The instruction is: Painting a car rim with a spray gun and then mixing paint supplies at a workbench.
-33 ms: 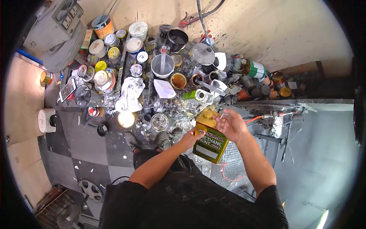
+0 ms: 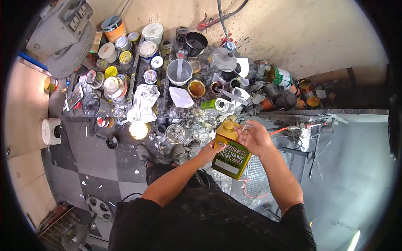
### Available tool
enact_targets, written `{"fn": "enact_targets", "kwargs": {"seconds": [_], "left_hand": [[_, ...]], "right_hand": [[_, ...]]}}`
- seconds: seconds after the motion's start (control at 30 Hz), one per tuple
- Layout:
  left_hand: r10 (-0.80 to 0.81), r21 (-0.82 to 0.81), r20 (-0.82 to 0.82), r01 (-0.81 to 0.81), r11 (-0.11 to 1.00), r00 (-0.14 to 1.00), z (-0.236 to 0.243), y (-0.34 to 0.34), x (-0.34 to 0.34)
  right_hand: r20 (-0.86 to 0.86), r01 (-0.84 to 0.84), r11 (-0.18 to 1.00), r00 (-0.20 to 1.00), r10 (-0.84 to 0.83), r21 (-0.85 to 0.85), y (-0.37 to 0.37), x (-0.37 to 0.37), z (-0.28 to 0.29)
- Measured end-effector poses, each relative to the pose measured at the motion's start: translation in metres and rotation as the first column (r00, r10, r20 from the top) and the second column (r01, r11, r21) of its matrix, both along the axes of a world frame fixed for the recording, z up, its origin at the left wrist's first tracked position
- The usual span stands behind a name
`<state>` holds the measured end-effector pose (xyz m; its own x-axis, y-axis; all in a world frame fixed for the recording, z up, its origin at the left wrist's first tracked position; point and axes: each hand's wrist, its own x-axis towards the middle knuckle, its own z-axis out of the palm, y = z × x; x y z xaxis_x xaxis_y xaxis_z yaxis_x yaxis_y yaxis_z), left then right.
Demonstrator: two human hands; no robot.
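Observation:
A rectangular yellow-green thinner can [image 2: 230,161] with a round yellow cap area on top is held up in front of me, tilted a little. My left hand [image 2: 208,152] is closed on its left side, thumb on the front face. Beside the can's upper right edge, my right hand [image 2: 254,137] has curled fingers pinching a thin white stick [image 2: 246,126], perhaps a cigarette. Whether that hand also touches the can is hard to see. Just beyond the can, a green and white bottle-like container [image 2: 223,106] lies at the bench's front edge.
The stained bench carries a grey mixing bucket [image 2: 175,74] with a stirring stick, an open tin of amber liquid [image 2: 196,88], a white cloth [image 2: 143,102] and several paint tins. A phone [image 2: 74,99] lies at the left. An orange hose [image 2: 278,130] runs at right.

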<state>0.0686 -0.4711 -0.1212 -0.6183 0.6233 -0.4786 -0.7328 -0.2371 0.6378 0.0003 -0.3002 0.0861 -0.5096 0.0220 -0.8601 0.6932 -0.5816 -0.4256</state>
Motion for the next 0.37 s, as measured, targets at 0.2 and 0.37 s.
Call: {"fn": "enact_targets", "kwargs": {"seconds": [0.2, 0.37], "left_hand": [[-0.041, 0.017, -0.045, 0.042, 0.999, 0.998, 0.002, -0.006, -0.003], [-0.056, 0.058, -0.092, 0.062, 0.996, 0.994, 0.005, -0.025, -0.007]], "right_hand": [[0.003, 0.038, 0.999, 0.999, -0.038, 0.006, -0.005, 0.006, 0.003], [-0.002, 0.096, 0.993, 0.995, -0.096, -0.063, -0.004, 0.020, -0.006]]}}
